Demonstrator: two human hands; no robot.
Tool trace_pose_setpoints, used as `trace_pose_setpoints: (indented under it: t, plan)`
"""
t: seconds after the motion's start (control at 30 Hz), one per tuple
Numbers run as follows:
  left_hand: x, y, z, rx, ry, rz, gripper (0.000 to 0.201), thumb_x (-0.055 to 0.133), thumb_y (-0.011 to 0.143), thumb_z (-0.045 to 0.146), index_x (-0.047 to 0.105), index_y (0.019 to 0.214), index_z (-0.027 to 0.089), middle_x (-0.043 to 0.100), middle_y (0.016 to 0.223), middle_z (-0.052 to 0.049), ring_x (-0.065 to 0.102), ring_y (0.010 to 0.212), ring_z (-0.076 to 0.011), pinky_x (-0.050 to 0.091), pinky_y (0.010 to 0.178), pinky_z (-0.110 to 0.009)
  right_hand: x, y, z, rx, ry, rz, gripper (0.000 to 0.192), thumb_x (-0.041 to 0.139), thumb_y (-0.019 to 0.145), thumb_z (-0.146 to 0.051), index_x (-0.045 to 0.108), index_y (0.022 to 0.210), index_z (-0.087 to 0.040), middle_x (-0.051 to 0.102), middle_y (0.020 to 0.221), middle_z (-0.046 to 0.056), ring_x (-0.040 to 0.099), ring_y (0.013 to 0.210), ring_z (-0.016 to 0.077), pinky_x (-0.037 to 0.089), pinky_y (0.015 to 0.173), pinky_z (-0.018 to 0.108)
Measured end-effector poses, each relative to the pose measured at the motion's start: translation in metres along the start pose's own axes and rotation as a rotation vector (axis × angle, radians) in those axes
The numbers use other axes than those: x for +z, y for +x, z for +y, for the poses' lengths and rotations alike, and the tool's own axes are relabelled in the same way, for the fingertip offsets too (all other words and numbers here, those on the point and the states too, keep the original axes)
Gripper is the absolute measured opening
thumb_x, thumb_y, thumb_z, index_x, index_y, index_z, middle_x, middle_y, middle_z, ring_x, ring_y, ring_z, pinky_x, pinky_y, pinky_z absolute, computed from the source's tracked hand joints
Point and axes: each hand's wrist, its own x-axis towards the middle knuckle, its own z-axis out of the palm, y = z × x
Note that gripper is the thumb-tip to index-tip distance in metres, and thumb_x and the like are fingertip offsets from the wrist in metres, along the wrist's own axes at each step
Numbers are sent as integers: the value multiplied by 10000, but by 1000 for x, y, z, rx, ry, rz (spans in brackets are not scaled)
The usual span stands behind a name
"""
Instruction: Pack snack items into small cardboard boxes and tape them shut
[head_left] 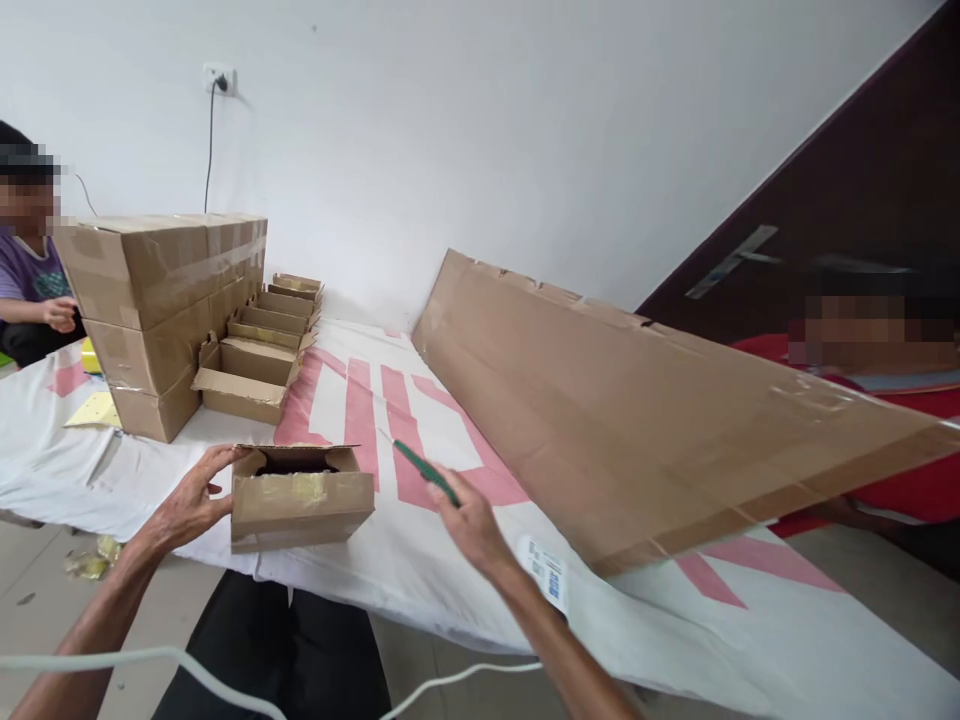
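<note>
Boxes stand stacked left of the carton, a cardboard panel right.

You are getting soft, even light across the pale wall, while the dark panel is sinking into dimness. Your box is holding shadow inside, tape is glinting, pixel blocks are masking side patches, and wide-angle distortion is stretching the edges.

1 head-worn camera looks forward and down from above and behind the left hand and the right hand, with the tabletop close below and the wall farther off, beyond them.
</note>
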Motion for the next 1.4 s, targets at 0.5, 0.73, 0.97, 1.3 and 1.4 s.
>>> trace_pose_setpoints:
  t: [0.5,0.73,0.97,1.3,1.4]
  plan:
    - [-9,16,19,-2,134,-62,766,859,716,581,658,1384,266,577,1493,-140,619,1303,-371,634,906,-440,72,-45,22,40,-26,28,421,445,1046,-437,671,1353,-256,693,1279,140,629,1226,332,512,1091,529]
    - [-10,19,21,32,276,-83,860,864,716,505,569,1480,244,486,1546,-149,599,1331,-363,540,1113,-514,62,-9,-53,73,526,-123,513,462,1048,-613,709,1238,-205,683,1274,133,683,1145,266,589,961,394]
    - [-5,23,27,16,363,-82,896,870,680,519,564,1483,264,458,1533,-137,629,1259,-370,578,1047,-490,57,-26,-78,-72,361,-157,288,608,952,-372,708,1179,-225,625,1319,124,661,1176,260,596,940,386]
    - [2,15,28,96,282,41,645,587,918,404,526,1534,220,502,1569,-162,527,1439,-372,545,1116,-511,50,-8,-95,-492,-4,-224,523,585,837,-50,728,1307,-230,687,1438,114,580,1399,289,450,1220,556]
    - [-3,8,23,161,270,121,572,463,1019,367,497,1574,235,437,1662,-155,459,1529,-348,492,1193,-530,53,4,-100,-591,-76,-277,442,573,858,-36,779,1212,-203,725,1404,111,535,1468,291,441,1237,527]
